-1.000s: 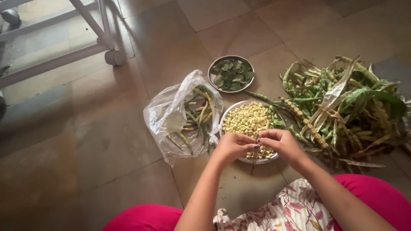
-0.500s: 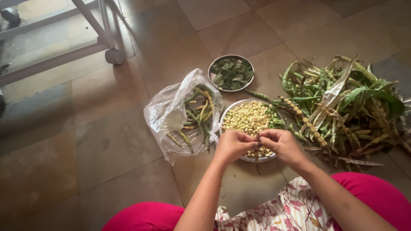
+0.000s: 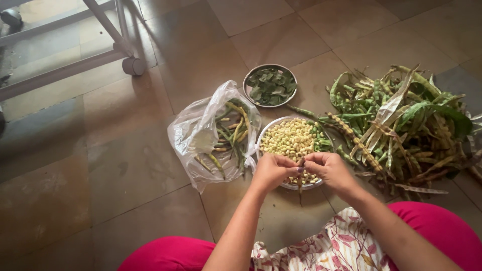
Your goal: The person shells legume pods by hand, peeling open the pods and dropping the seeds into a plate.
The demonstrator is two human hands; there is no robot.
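Both hands meet over the near rim of a round metal plate (image 3: 262, 138) heaped with pale shelled beans (image 3: 289, 138). My left hand (image 3: 271, 171) and my right hand (image 3: 329, 169) pinch the same thin bean pod (image 3: 300, 181), which hangs down between the fingertips over the plate's edge. A few green pods lie on the plate's right side.
A clear plastic bag (image 3: 201, 135) holding bean pods lies left of the plate. A small metal bowl of green leaves (image 3: 270, 85) sits behind it. A large heap of pods and empty shells (image 3: 401, 120) spreads at right. A wheeled metal frame (image 3: 131, 64) stands at top left on the tiled floor.
The hands stay together over the plate's near rim, working the pod slightly. Nothing else has moved.
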